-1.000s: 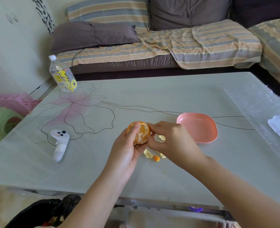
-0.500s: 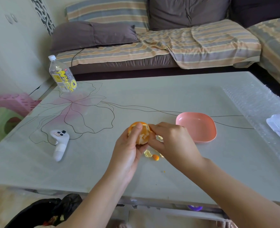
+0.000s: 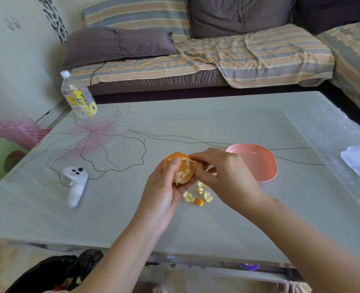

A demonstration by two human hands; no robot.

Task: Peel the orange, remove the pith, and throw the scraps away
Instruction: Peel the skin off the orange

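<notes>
At the lower left of the frame a black bin bag (image 3: 52, 273) gapes below the table (image 3: 196, 115) edge, the likely home for the scraps. Near the centre, the left hand (image 3: 164, 193) cups the orange (image 3: 181, 170), fingers curled under it and thumb pressed over its top. The near face is bare and rind clings only to the far upper side. Just below, small peel scraps (image 3: 198, 195) lie on the tabletop. The right hand (image 3: 223, 178) has its fingertips closed on the rind's torn edge at the fruit's upper right. To do this well, I judge it should draw the strip low along the surface — not outward — while the left rolls the fruit to feed fresh rind. A pink dish (image 3: 259, 163) sits right of centre.
</notes>
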